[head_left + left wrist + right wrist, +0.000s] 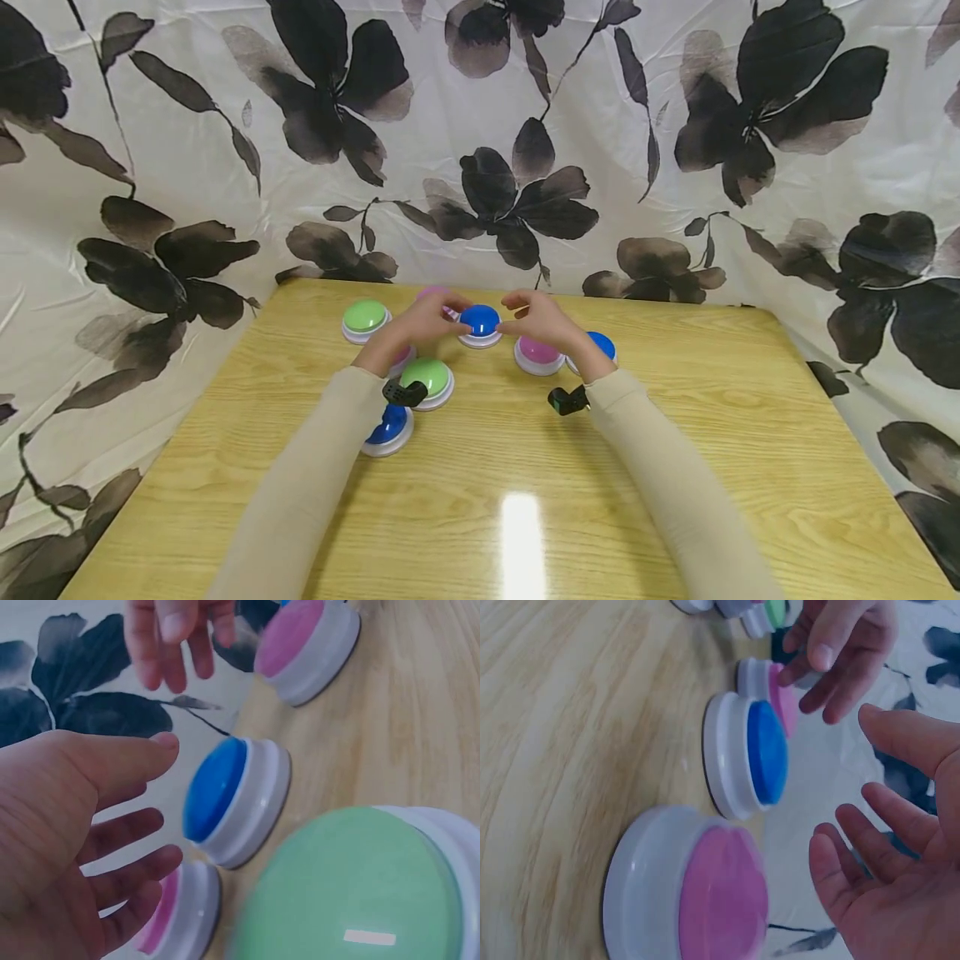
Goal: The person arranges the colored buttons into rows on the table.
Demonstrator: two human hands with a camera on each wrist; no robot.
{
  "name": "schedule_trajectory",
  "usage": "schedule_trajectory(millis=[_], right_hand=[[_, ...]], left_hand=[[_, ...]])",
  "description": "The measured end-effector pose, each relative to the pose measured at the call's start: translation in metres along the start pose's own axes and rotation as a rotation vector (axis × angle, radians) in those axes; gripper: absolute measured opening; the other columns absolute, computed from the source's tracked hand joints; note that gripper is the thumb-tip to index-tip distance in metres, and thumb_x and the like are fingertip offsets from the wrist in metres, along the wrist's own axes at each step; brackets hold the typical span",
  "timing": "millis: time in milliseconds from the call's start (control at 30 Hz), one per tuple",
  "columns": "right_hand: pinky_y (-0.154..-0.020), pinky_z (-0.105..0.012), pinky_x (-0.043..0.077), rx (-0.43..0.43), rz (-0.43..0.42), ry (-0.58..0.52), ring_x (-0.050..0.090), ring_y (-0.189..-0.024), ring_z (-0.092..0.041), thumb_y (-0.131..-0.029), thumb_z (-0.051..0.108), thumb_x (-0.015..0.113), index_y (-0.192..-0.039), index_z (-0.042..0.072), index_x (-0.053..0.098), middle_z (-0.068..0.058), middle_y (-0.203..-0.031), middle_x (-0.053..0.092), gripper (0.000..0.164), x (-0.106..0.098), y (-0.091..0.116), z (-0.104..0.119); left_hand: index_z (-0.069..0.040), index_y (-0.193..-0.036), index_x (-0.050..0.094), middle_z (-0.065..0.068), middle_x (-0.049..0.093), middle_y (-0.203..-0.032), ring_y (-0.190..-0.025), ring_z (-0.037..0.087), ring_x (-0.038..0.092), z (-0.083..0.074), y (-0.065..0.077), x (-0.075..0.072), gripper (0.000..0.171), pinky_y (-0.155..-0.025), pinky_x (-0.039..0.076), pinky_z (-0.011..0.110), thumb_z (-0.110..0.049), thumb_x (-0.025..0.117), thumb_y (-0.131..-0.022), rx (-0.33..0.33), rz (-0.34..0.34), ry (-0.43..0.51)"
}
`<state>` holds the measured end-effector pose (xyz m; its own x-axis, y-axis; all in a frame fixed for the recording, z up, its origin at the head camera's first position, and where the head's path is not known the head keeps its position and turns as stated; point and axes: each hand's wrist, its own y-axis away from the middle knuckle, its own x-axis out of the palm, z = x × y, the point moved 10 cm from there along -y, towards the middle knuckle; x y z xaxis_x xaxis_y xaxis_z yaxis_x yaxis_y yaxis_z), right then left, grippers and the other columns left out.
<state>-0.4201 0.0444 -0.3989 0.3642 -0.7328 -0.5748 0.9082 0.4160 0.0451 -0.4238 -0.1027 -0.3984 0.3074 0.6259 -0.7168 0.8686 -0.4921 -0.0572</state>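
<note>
Pale sleeves lie closest, the left sleeve (300, 492) and the right sleeve (667, 475) extending over a wood-grain worktop (480, 483), with a small black device (405, 392) at the left wrist and another at the right. Between the two hands, toward the worktop's far edge, a blue-domed button (480, 321) sits upright on its round white base. Left hand (429, 319) and right hand (545, 319) flank it — the grip of each is apart, thumb standing off from loosely bent fingers, and both wrist views show space between fingers and dome. Just past the left hand, partly hidden, is a pink button (433, 292); a second pink one shows beside the left forearm, near a green button (425, 377). Closer in, the left sleeve partly covers another blue button (387, 425), while a second green one stands farther left. Below the right hand, a third pink button (538, 352) sits just beside a third blue one — partly covered by the wrist. Pale floral cloth (420, 258) hangs behind.
</note>
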Motion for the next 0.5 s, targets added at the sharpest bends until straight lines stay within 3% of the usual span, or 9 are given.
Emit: schedule_trajectory(millis=[167,500], right_hand=[[-0.099,-0.040,0.045,0.009,-0.018,0.025,0.051,-0.119,-0.031,-0.085,0.020,0.076,-0.133,0.000,0.053,-0.018,-0.134,0.053,0.057,0.009,-0.017,0.000],[-0.100,-0.041,0.044,0.055,-0.029,0.018,0.047,-0.124,-0.034,-0.082,0.021,0.079,-0.138,0.000,0.049,-0.016,-0.139,0.049,0.067,0.025,-0.038,-0.008]], left_hand=[[0.012,-0.119,0.061,0.026,0.061,-0.114,-0.109,0.039,0.057,0.012,-0.001,-0.002,0.044,-0.094,0.047,0.044,-0.003,0.076,-0.081,-0.007,-0.070,0.022],[0.014,-0.127,0.051,0.027,0.059,-0.117,-0.112,0.037,0.056,0.038,0.001,0.008,0.058,-0.098,0.045,0.041,-0.010,0.078,-0.081,-0.154,-0.087,0.072]])
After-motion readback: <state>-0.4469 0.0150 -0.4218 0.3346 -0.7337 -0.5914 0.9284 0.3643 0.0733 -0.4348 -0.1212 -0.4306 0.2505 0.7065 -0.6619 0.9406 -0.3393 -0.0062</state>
